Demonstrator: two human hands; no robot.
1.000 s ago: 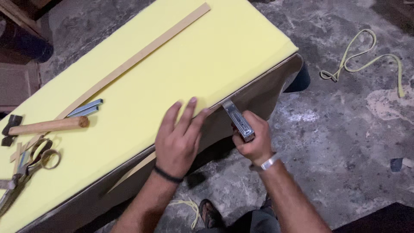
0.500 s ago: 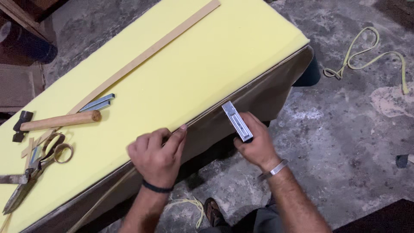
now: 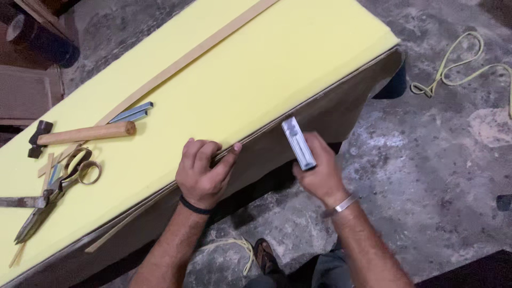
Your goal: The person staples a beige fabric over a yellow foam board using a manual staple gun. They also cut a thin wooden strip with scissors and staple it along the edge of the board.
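Fingers of left hand grip foam edge; right hand holds stapler

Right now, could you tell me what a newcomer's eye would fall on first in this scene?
The big yellow foam slab fills the upper left. At its near edge the left hand grips the brown fabric hanging down its side, while the right hand holds a metal staple gun just beside that fabric. Farther left on the foam lie a wooden-handled hammer and scissors.
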